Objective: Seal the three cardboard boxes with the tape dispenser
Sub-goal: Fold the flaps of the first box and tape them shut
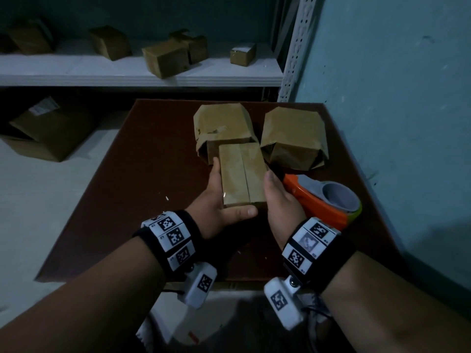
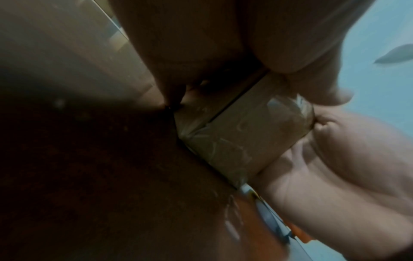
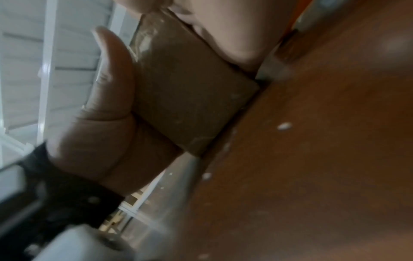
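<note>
Holding the small box (image 1: 240, 174) between both palms, the person keeps it near the middle of the table (image 1: 122, 200), its closed flaps up with the centre seam running near to far. The left hand (image 1: 219, 200) cups its left side, fingers straight along the wall and the thumb curled across the near end; the right hand (image 1: 277, 200) presses the right side, thumb lying along the top edge, its other fingers hidden behind the box. In the wrist views the near end shows glossy, wrinkled tape (image 2: 234, 141) wrapped over the corner, though whether the top seam is taped I cannot tell. Two larger boxes (image 1: 221, 128) (image 1: 293, 138) sit just beyond, flaps folded outward and still unsealed by the look of them. The dispenser (image 1: 323, 197), orange with a grey roll, lies just right of the right hand, touching or almost touching it. The box looks light and fairly stiff, but thin card will likely dent under a hard squeeze, so a hold on opposite side walls near the corners seems best, leaving the seam free. Tape over the ends may be slick; bare card should give the surer hold.
</note>
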A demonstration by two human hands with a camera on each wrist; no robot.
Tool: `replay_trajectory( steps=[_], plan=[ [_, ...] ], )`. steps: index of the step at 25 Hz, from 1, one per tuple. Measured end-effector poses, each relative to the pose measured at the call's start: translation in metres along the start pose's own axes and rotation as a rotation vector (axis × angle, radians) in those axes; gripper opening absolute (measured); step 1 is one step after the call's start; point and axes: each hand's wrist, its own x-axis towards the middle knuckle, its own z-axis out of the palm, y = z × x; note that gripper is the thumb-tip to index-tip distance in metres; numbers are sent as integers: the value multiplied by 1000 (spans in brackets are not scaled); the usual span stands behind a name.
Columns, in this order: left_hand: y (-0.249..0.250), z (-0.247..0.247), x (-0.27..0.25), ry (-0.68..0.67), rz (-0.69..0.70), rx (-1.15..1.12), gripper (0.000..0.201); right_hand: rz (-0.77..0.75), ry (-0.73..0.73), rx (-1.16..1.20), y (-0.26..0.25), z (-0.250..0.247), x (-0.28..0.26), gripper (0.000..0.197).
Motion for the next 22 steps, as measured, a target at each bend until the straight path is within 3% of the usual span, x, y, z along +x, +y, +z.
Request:
replay_trajectory(
  steps=[8,14,20,22],
  plan=[
    [9,1,2,-1,-45,138,154,-44,-46,-116,-2,-6,-3,58],
    [8,-2,1,-30,-36,153,160,-125,-214,-145,-1,-14,-5,84],
    [10,-3,4,-9,-48,229,157,-220,-309,-153,12,-19,6,96],
    [9,-3,5,-12,-48,234,157,-249,-332,-216,18,-18,9,113]
  ],
)
